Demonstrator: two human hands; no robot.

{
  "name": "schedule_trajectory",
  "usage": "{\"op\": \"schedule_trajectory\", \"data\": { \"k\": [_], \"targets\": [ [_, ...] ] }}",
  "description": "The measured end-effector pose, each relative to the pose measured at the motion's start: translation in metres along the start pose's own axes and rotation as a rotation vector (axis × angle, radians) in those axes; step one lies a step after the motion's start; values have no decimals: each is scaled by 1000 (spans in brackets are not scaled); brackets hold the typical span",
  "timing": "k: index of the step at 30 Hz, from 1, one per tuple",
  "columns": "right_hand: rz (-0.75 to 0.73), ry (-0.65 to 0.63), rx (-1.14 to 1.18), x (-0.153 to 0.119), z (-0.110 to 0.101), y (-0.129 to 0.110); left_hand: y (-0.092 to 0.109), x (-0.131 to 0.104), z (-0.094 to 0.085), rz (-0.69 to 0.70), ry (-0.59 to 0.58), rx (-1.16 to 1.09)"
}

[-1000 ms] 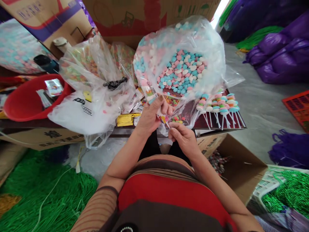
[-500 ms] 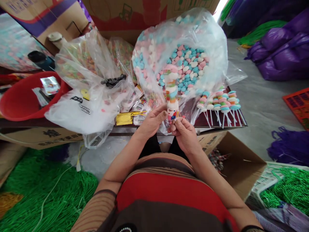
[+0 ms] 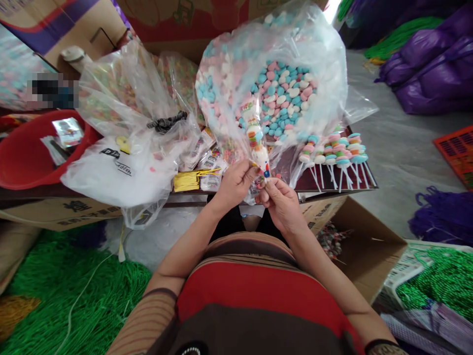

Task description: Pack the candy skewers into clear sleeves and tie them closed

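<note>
A candy skewer in a printed clear wrapper [image 3: 255, 135] stands between my hands, leaning slightly left at its top. My right hand [image 3: 280, 199] pinches its lower end with thumb and fingers. Just left of the wrapper's lower part, my left hand [image 3: 238, 182] has its fingers closed at the wrapper's edge. Behind the skewer lies a big clear bag of pink, blue and white candies [image 3: 288, 98]. A bundle of yellow twist ties [image 3: 186, 181] rests at the table edge, left of my left hand.
Candy skewers on white sticks [image 3: 342, 155] lie at the table's right end. On the left are a red basin [image 3: 29, 158], a white plastic bag [image 3: 121, 172] and bags of gummy candy [image 3: 118, 88]. An open cardboard box [image 3: 365, 246] stands below on the right.
The wrapped skewer has tilted, its top moving left. My left fingers have closed in at the wrapper's lower part. The view has shifted slightly.
</note>
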State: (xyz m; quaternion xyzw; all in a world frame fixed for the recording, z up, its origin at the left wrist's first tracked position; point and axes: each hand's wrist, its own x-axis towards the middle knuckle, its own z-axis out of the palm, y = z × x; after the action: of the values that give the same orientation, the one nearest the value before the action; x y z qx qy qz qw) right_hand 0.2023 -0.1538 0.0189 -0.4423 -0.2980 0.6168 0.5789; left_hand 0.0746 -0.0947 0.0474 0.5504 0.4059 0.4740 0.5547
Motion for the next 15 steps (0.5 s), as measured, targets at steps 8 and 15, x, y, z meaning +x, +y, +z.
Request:
{"op": "schedule_trajectory", "data": {
  "k": [8,15],
  "targets": [
    [-59,-8,-10,0,-1,7,-13,-1,-8,16,-98,-70],
    [-80,-49,-3,-2,-4,12,11,13,-2,-133,-195,-381]
  ]
}}
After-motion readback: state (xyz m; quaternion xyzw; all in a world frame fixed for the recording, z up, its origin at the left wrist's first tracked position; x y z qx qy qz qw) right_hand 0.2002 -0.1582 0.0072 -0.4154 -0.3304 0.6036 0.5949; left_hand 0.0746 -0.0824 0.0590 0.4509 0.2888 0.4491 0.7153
